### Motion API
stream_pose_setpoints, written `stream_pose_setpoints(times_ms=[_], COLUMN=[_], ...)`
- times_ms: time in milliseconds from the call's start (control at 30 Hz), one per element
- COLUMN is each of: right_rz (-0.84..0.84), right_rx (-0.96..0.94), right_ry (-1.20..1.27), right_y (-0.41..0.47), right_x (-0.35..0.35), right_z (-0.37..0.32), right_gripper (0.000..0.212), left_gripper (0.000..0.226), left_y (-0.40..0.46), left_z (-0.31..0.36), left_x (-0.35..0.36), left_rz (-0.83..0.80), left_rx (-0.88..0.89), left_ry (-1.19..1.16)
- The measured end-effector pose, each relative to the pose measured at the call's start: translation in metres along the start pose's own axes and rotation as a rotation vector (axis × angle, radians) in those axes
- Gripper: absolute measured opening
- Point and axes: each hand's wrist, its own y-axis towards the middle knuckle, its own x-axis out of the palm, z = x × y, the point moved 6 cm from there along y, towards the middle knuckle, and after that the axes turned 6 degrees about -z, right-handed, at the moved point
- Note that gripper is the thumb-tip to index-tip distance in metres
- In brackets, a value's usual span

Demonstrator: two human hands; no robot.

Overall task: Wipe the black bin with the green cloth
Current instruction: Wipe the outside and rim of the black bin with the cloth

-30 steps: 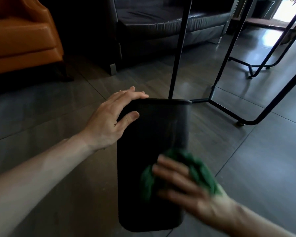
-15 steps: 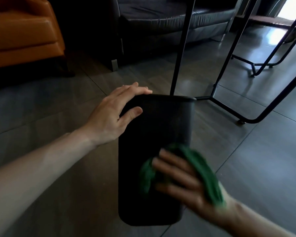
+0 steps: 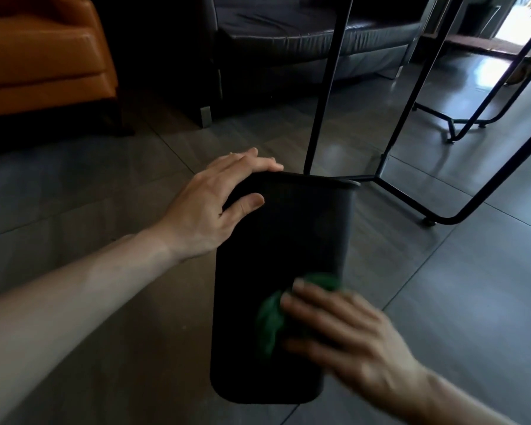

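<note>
The black bin (image 3: 288, 234) lies on its side on the tiled floor, its rim pointing away from me and its base nearest me. My left hand (image 3: 209, 207) grips the bin's far left edge by the rim, fingers over the top and thumb on the side wall. My right hand (image 3: 344, 335) presses the bunched green cloth (image 3: 270, 320) flat against the lower part of the bin's upward side. The hand is blurred and covers most of the cloth; green shows only past the fingertips.
Thin black metal table legs (image 3: 325, 87) stand just behind the bin, with a floor bar (image 3: 411, 204) running to the right. An orange armchair (image 3: 43, 56) is at the back left and a dark leather sofa (image 3: 288, 35) behind. Grey floor tiles (image 3: 472, 302) lie to the right.
My right hand has slid the green cloth a little down and to the right across the bin's side. My left hand has kept its grip at the rim.
</note>
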Motion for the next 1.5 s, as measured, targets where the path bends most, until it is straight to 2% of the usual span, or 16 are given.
stream_pose_setpoints(times_ms=[133,200,267,400,433,500,633,700,900,967,1033,1133,1200,1267,1400,1500], right_rz=[0.335,0.364,0.306,0.048,0.015,0.063,0.377,0.389,0.061,0.026,0.112,0.330,0.379,0.333,0.089,-0.068], right_rx=[0.453,0.556,0.496,0.111,0.067,0.119,0.491,0.490,0.005,-0.054,0.055,0.337,0.424,0.388,0.050,-0.076], right_ry=[-0.046,-0.032,-0.046,-0.020,-0.022,-0.021,-0.058,-0.076,-0.018,-0.034,-0.023,-0.015,-0.028,-0.037,-0.040,-0.110], right_y=[0.029,0.033,0.025,-0.004,-0.006,0.004,0.033,0.037,-0.002,-0.001,0.013,0.036,0.042,0.034,-0.002,-0.018], right_x=[-0.049,-0.051,-0.033,0.005,0.004,-0.008,-0.052,-0.050,0.012,0.008,-0.008,-0.043,-0.049,-0.037,0.006,0.018], right_z=[0.086,0.098,0.077,0.004,0.001,0.020,0.096,0.098,-0.006,-0.011,0.014,0.070,0.085,0.072,0.000,-0.029], right_gripper=[0.023,0.027,0.027,0.027,0.027,0.025,0.025,0.026,0.027,0.029,0.028,0.022,0.024,0.029,0.029,0.026], left_gripper=[0.040,0.040,0.040,0.040,0.040,0.041,0.042,0.042,0.040,0.040,0.040,0.041,0.041,0.040,0.040,0.040], left_y=[0.003,0.002,0.002,-0.003,-0.004,-0.004,-0.004,-0.005,-0.009,-0.009,-0.006,-0.004,-0.004,-0.005,-0.008,-0.009], left_z=[0.001,0.001,0.001,0.000,0.001,0.002,0.001,0.000,-0.001,0.004,0.008,0.009,0.009,0.008,0.006,0.012], left_x=[0.000,0.000,-0.001,-0.002,-0.001,-0.001,-0.003,-0.005,-0.005,-0.002,0.000,-0.001,-0.001,0.000,-0.002,0.002], left_rz=[-0.013,-0.014,0.000,0.001,-0.004,-0.004,-0.006,-0.010,0.029,0.013,0.001,0.010,0.014,0.024,0.033,0.013], left_rx=[-0.016,-0.028,-0.035,-0.036,-0.031,-0.027,-0.038,-0.048,-0.042,-0.015,0.008,0.010,0.010,0.006,-0.003,0.018], left_ry=[0.006,-0.006,0.001,0.010,0.012,0.019,-0.008,-0.028,0.016,0.026,0.036,0.032,0.020,0.024,0.027,0.017])
